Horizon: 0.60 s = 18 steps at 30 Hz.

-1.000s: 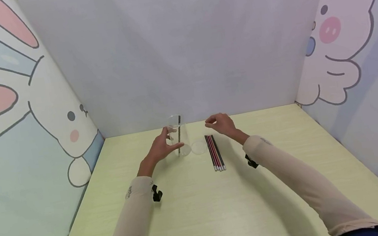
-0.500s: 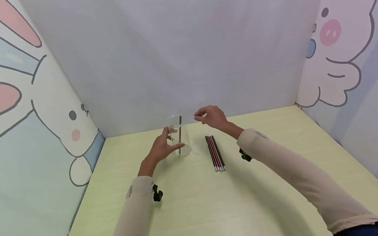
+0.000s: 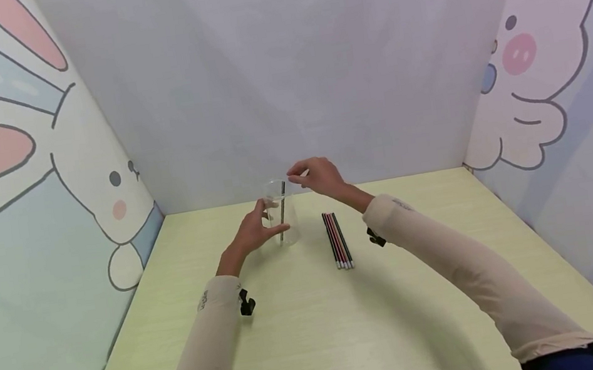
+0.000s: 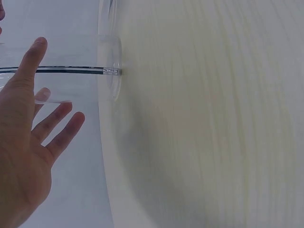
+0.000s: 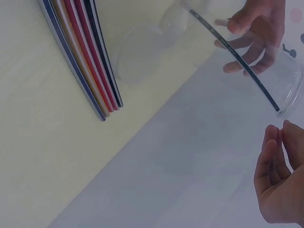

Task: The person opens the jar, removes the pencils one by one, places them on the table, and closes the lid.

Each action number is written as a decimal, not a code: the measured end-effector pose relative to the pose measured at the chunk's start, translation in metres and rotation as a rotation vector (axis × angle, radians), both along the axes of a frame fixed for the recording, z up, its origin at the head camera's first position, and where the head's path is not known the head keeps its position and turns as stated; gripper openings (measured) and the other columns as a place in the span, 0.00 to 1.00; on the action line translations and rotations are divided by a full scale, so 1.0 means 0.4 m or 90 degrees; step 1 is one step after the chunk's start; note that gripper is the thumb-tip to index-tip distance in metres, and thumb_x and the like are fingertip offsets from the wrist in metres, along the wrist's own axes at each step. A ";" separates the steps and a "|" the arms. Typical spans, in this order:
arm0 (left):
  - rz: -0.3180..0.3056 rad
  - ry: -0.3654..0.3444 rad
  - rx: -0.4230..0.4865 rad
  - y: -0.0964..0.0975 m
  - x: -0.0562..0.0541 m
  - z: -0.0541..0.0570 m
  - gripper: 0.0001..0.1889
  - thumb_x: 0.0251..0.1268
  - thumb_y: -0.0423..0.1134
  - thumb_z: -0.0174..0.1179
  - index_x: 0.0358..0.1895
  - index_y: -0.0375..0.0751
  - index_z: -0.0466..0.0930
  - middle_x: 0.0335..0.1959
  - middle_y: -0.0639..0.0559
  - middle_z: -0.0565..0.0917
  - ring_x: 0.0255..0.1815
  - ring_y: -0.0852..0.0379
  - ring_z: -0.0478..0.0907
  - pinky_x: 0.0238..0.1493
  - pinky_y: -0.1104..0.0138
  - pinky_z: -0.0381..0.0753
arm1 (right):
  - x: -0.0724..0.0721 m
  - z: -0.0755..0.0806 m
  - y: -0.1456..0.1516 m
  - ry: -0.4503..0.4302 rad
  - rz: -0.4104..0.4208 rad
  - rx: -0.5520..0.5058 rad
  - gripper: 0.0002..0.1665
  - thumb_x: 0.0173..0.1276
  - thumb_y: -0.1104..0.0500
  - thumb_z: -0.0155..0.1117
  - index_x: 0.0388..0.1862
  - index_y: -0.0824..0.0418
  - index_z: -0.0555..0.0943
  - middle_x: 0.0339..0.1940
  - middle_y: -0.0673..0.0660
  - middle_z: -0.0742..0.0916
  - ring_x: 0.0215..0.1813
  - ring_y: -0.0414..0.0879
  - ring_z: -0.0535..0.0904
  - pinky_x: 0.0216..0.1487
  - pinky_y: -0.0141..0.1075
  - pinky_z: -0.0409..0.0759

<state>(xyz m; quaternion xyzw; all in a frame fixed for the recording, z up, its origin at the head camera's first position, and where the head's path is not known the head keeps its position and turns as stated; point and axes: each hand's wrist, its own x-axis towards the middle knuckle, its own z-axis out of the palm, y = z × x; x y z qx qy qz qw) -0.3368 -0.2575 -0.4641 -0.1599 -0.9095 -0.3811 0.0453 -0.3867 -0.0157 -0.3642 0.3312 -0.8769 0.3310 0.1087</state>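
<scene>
My left hand (image 3: 253, 229) holds a clear cylindrical container (image 3: 291, 216) upright on the table, thumb and fingers around its side. Inside leans one dark pencil (image 4: 71, 70), its silver end at the bottom and its other end up by the rim. My right hand (image 3: 319, 176) is raised at the rim's right side. In the right wrist view, the right hand (image 5: 280, 173) has bent fingers with the tips close to the thumb, just outside the rim, and nothing shows between them. Several pencils (image 3: 338, 240), dark and red, lie side by side on the table to the right.
A clear round disc (image 5: 137, 54) lies on the table between the container and the pencil row. The pale wooden table (image 3: 306, 335) ends at a grey back wall (image 3: 282, 86). Printed side walls stand at left and right.
My right hand has moved left and up, from above the pencil row to the container's rim. The left hand and container stay in place.
</scene>
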 end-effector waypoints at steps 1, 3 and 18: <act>-0.001 0.000 0.002 0.000 -0.001 -0.001 0.42 0.64 0.54 0.74 0.74 0.48 0.60 0.72 0.49 0.75 0.63 0.46 0.76 0.54 0.49 0.79 | 0.001 0.003 -0.004 -0.001 0.001 0.000 0.15 0.78 0.53 0.66 0.56 0.58 0.89 0.50 0.55 0.91 0.38 0.47 0.89 0.38 0.41 0.85; -0.004 0.001 0.008 -0.002 -0.002 -0.003 0.43 0.64 0.54 0.74 0.75 0.46 0.59 0.71 0.49 0.75 0.62 0.46 0.76 0.54 0.49 0.79 | 0.001 0.007 -0.010 -0.004 0.002 0.002 0.15 0.78 0.53 0.66 0.56 0.58 0.89 0.50 0.55 0.91 0.39 0.47 0.89 0.39 0.41 0.85; -0.004 0.006 0.005 -0.002 -0.003 -0.010 0.44 0.64 0.56 0.74 0.76 0.47 0.58 0.72 0.47 0.74 0.62 0.45 0.76 0.53 0.49 0.80 | 0.012 0.022 -0.045 -0.011 -0.001 0.044 0.14 0.76 0.52 0.68 0.53 0.56 0.91 0.51 0.56 0.91 0.38 0.46 0.89 0.34 0.40 0.83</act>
